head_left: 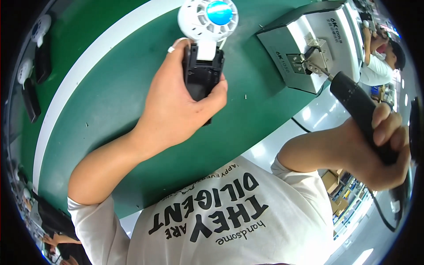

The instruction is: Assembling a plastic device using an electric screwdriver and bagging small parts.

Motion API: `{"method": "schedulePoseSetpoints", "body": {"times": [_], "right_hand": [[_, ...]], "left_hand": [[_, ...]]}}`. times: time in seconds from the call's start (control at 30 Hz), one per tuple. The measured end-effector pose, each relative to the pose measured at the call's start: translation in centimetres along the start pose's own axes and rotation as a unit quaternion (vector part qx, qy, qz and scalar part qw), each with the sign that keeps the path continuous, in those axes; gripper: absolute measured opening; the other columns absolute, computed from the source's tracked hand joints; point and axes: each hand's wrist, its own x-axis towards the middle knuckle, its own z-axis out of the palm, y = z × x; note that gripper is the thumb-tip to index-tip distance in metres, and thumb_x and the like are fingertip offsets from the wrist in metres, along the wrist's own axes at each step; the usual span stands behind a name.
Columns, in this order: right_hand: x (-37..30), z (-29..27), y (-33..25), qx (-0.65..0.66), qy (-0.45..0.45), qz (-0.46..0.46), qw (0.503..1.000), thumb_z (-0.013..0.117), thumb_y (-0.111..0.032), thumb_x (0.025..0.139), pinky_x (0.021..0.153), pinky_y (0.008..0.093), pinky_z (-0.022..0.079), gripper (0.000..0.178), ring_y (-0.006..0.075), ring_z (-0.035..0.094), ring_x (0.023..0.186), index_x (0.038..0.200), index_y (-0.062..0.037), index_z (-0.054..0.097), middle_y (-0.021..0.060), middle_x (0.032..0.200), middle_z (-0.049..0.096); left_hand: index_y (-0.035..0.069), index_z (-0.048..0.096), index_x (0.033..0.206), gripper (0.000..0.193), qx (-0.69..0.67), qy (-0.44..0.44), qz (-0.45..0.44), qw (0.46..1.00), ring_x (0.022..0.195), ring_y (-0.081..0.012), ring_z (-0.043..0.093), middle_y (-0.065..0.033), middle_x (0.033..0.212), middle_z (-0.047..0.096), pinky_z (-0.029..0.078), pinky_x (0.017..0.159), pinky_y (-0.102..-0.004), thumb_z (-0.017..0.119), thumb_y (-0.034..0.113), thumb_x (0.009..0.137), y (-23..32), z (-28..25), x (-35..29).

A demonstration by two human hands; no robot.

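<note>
My left hand point(176, 106) grips the black handle point(201, 75) of a small hand-held fan, whose white round head with a blue centre point(208, 18) points away from me over the green mat point(110, 88). My right hand point(380, 145) is closed on a black electric screwdriver point(357, 104). The tip of the screwdriver rests at the metal slot of a grey box-shaped screw feeder point(309, 44) standing on the mat to the right of the fan.
More white fan heads with black handles point(37, 48) lie along the far left edge of the bench. A tiny screw point(245, 96) lies on the mat near my left hand. Another person in a white shirt point(380, 62) works at the far right. A black cable point(388, 221) hangs from the screwdriver.
</note>
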Motion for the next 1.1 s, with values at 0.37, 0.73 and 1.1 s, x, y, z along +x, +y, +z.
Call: {"method": "schedulePoseSetpoints", "body": {"times": [0.37, 0.73, 1.1], "right_hand": [[3.9, -2.2, 3.8, 0.281, -0.2, 0.336, 0.876, 0.058, -0.006, 0.083, 0.058, 0.0272, 0.037, 0.016, 0.0088, 0.042, 0.052, 0.075, -0.0099, 0.045, 0.0001, 0.069, 0.041], [-5.0, 1.2, -0.2, 0.35, -0.194, 0.201, 0.894, 0.058, -0.015, 0.088, 0.059, 0.0295, 0.038, 0.02, 0.0099, 0.044, 0.052, 0.076, -0.0143, 0.043, -0.0027, 0.07, 0.044], [-4.8, 0.7, 0.1, 0.231, -0.297, 0.198, 0.905, 0.052, -0.017, 0.093, 0.059, 0.0311, 0.038, 0.019, 0.0119, 0.043, 0.054, 0.078, -0.0143, 0.042, -0.0002, 0.075, 0.044]], "left_hand": [[-0.002, 0.043, 0.123, 0.044, 0.014, 0.024, -0.004, 1.0, 0.074, -0.0112, 0.063, -0.0061, 0.093, 0.063, 0.054, 0.071, -0.0284, 0.07, 0.003, 0.089, -0.5, -0.2, 0.3], [-0.001, 0.047, 0.117, 0.038, -0.055, 0.02, -0.033, 0.998, 0.076, -0.0106, 0.064, -0.0051, 0.093, 0.064, 0.055, 0.071, -0.0289, 0.071, 0.003, 0.087, -0.3, 0.6, 0.4], [0.0, 0.049, 0.119, 0.048, -0.061, 0.015, -0.067, 0.996, 0.084, -0.0121, 0.061, -0.0062, 0.096, 0.062, 0.052, 0.077, -0.0298, 0.076, 0.005, 0.079, 0.7, 1.1, 0.0]]}}
